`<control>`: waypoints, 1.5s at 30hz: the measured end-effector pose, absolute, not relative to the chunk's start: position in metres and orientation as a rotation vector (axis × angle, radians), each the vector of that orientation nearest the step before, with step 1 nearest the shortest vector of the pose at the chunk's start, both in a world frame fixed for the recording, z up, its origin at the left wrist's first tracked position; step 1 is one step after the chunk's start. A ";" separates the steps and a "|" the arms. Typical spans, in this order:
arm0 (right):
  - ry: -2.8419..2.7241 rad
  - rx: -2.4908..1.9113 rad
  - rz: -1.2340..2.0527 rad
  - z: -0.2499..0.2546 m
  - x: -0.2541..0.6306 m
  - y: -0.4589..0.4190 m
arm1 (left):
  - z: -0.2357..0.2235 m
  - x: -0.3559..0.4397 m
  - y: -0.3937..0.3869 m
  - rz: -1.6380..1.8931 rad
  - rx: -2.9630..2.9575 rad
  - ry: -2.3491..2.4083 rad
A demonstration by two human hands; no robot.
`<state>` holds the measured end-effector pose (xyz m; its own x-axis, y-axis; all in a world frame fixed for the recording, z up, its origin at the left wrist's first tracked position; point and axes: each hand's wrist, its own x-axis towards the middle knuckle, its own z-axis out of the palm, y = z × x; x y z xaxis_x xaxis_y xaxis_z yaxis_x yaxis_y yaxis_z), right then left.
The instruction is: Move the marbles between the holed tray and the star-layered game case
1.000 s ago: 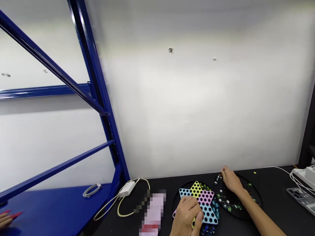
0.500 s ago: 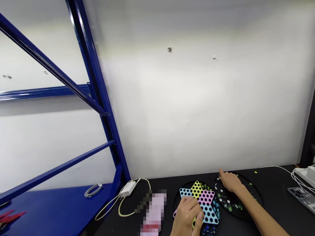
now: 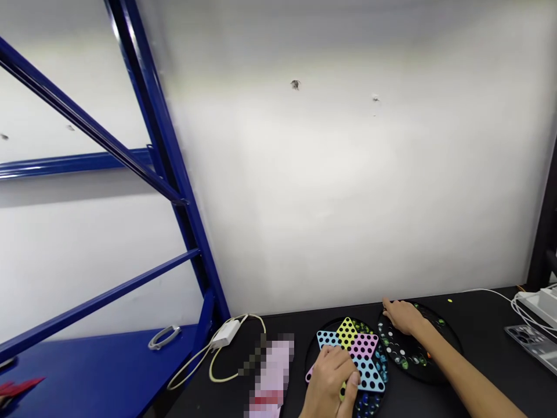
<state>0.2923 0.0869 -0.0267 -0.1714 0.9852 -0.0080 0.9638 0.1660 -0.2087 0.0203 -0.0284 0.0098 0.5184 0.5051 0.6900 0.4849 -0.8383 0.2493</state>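
A star-shaped Chinese checkers board (image 3: 371, 374) in yellow, pink and light blue, full of holes, lies on a round black tray (image 3: 307, 348). Glass marbles (image 3: 381, 361) show around the star. Over the board's near left part is my left hand (image 3: 331, 374), fingers curled in; what it may hold is hidden. To the right lies a round black lid or tray (image 3: 461, 343) with several marbles (image 3: 404, 364) around its edge. My right hand (image 3: 404, 317) reaches over it, fingertips together at the far left rim; anything between them is too small to make out.
On the left stands a blue metal rack (image 3: 167, 162) with a blue shelf (image 3: 108, 371). A white adapter with cable (image 3: 226, 335) and a blurred pink item (image 3: 274, 371) lie left of the board. At right are a phone-like item (image 3: 533, 347) and a white box (image 3: 543, 305).
My right hand has shifted slightly left along the lid's far rim. My left hand stays over the board. Another person's hand at the far left has gone from view.
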 end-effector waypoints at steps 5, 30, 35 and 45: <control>-2.161 -1.743 0.409 -0.034 0.307 0.086 | 0.012 0.019 -0.027 1.315 2.744 0.860; -2.692 -1.413 0.399 0.037 0.121 -0.026 | 0.034 -0.017 -0.010 2.037 2.408 1.058; -2.723 -1.449 0.239 0.037 0.109 -0.035 | 0.034 -0.009 -0.015 1.929 2.494 0.999; -2.577 -1.380 0.208 0.020 0.112 -0.025 | 0.023 -0.008 -0.013 1.821 2.532 0.952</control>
<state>0.1116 -0.0250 0.0197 -0.5393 0.8338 0.1182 0.8041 0.5515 -0.2219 -0.0077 -0.0134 0.0234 0.2091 0.3852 0.8988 0.5181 -0.8232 0.2323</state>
